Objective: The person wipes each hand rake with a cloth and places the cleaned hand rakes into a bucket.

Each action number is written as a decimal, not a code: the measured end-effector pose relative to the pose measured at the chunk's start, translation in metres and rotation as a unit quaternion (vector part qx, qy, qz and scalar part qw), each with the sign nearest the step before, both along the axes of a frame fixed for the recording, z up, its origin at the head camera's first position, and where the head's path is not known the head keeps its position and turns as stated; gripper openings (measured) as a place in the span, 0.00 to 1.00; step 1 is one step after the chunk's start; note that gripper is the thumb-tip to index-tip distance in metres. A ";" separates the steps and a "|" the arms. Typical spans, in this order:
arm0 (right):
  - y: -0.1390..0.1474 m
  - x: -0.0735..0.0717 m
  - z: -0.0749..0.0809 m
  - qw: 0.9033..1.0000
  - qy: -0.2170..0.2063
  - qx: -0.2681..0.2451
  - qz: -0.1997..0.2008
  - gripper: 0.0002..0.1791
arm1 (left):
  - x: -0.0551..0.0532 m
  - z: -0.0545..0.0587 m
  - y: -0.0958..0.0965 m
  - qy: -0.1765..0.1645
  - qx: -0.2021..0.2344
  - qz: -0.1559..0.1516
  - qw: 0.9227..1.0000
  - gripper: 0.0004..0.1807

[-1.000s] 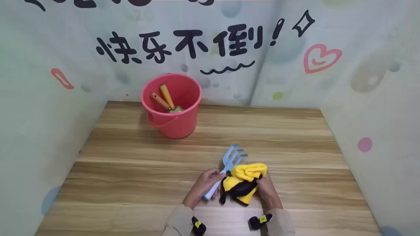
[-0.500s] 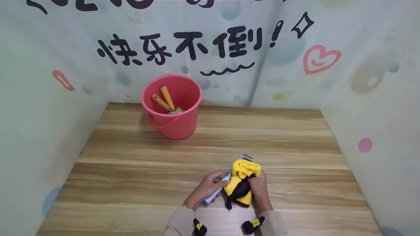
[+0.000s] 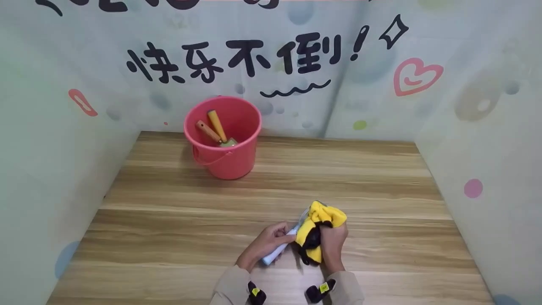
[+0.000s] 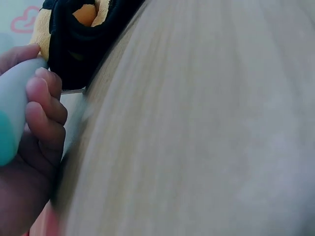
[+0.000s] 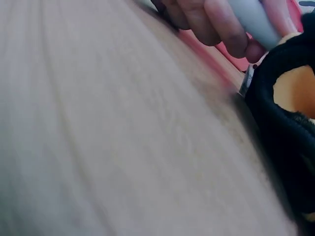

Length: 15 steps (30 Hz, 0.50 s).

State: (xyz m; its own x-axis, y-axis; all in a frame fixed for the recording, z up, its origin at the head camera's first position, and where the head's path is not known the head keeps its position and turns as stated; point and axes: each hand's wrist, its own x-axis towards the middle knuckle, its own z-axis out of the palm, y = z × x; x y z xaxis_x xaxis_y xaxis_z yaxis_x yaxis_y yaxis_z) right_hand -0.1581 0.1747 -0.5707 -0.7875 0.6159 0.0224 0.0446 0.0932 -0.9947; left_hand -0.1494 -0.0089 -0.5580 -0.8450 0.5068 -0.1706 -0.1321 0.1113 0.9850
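Observation:
In the head view my left hand (image 3: 271, 241) grips the pale blue handle of a hand rake (image 3: 275, 253), which slants up to the right. A yellow and black cloth (image 3: 305, 233) lies over the rake's head and hides its tines. My right hand (image 3: 334, 243) holds that cloth bunched from the right side. Curled fingers of the left hand (image 4: 47, 113) wrap the handle in the left wrist view, with the cloth's black edge (image 4: 74, 59) just beyond. The right wrist view has the cloth (image 5: 275, 118) at its right edge; the right hand itself is hidden there.
A pink bucket (image 3: 232, 164) stands at the back left of the wooden table (image 3: 360, 169). Inside lean a tool with a yellow handle (image 3: 217, 125) and one with a brown handle (image 3: 207, 130). Printed cloth walls (image 3: 372, 101) close off the back and sides.
The rake's tines, in plain sight a second ago, are now behind the cloth. My right hand has brought the cloth over them and shifted it upward, its top now spread to the right.

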 end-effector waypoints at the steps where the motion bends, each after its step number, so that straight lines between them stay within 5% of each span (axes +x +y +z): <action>1: 0.000 0.000 0.000 1.000 0.000 -0.002 0.002 0.20 | 0.000 0.000 0.000 0.000 0.004 0.001 1.000 0.17; 10: -0.001 0.000 0.000 1.000 -0.011 0.027 -0.002 0.17 | -0.003 -0.002 -0.006 -0.036 0.053 0.002 0.998 0.15; 15: 0.002 -0.001 0.003 1.000 -0.020 0.012 -0.001 0.18 | 0.000 -0.002 -0.016 -0.077 0.162 0.045 0.983 0.07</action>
